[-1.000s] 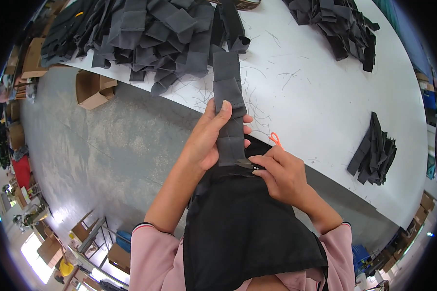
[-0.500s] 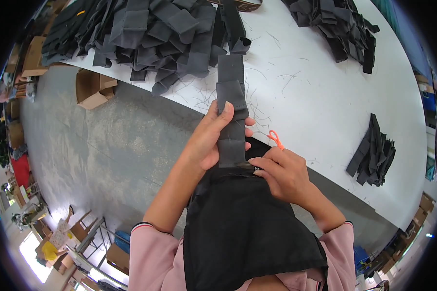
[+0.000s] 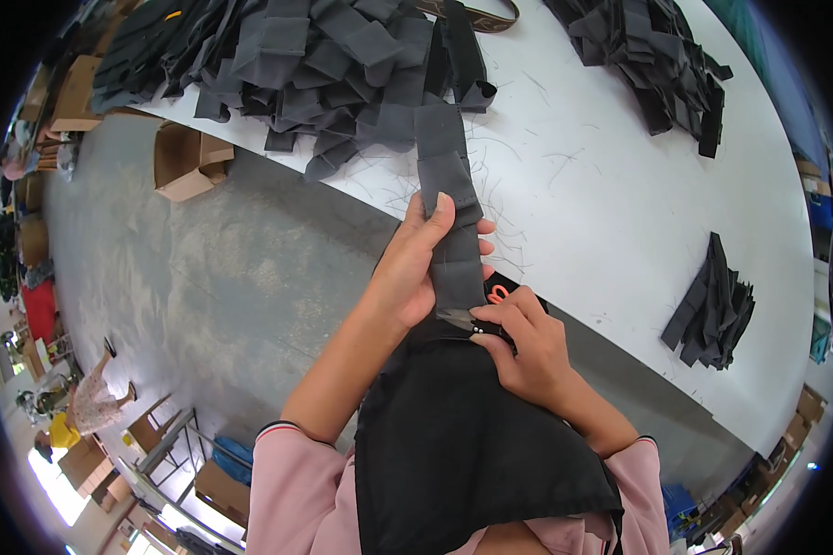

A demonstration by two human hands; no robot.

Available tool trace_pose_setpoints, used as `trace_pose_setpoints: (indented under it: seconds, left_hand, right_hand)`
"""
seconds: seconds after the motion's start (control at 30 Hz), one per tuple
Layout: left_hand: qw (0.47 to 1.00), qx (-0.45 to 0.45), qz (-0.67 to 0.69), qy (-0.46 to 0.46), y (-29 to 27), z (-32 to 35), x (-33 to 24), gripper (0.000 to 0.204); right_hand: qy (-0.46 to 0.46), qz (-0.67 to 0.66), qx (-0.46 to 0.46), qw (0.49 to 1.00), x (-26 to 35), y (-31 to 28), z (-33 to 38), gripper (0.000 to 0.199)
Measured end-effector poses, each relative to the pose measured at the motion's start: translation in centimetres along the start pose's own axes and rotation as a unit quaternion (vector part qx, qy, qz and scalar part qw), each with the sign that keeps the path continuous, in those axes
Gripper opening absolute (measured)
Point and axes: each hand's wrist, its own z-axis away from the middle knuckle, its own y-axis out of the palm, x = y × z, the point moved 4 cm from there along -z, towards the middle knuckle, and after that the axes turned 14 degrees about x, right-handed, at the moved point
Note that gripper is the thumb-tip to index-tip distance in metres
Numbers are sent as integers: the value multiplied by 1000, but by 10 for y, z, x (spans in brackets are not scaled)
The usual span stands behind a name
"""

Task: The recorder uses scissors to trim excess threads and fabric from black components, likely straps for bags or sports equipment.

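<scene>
My left hand [image 3: 407, 268] is closed around a dark grey fabric strip [image 3: 442, 134], thumb on top and fingertips showing past its right edge. The strip runs lengthwise away from me, with folded, stitched layers near the thumb. My right hand [image 3: 539, 356] pinches a pair of thread snips [image 3: 455, 319], whose blades point left across the strip's near end. Whether the blades touch the fabric I cannot tell. An orange cord loop [image 3: 498, 293] shows beside the right fingers. Beneath both hands lies my black apron [image 3: 472, 435].
A white table [image 3: 574, 213] carries loose thread ends. On it lie a big heap of grey strips [image 3: 333, 74], a second pile [image 3: 648, 65] at far right and a small bundle [image 3: 711, 310]. An open cardboard box [image 3: 190, 166] stands on the floor; another person [image 3: 93, 407] is far left.
My right hand has shifted left, bringing the snips' blades over the strip's near end. The orange loop has dropped toward the fingers. My left hand keeps its hold; the view has shifted slightly.
</scene>
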Motion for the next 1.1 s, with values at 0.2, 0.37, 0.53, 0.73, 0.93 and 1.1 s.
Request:
trace_pose_setpoints:
  seconds: [0.2, 0.37, 0.53, 0.73, 0.93, 1.1]
  left_hand:
    - [1000, -15, -2, 6, -2, 4, -2, 37]
    - [1000, -18, 20, -11, -4, 3, 0, 36]
    - [999, -16, 32, -16, -4, 3, -1, 37]
    - [997, 74, 12, -8, -2, 3, 3, 38]
    - [999, -17, 24, 12, -15, 6, -5, 35]
    - [996, -26, -67, 48, 3, 5, -13, 33]
  right_hand:
    - [-28, 34, 3, 999, 2, 1, -5, 29]
    - [-66, 136, 6, 989, 6, -1, -4, 25]
    - [-62, 52, -26, 996, -1, -11, 5, 26]
    - [89, -185, -24, 978, -22, -15, -32, 26]
    - [-211, 63, -20, 975, 10, 2, -5, 25]
    - [-202, 153, -27, 967, -1, 19, -6, 21]
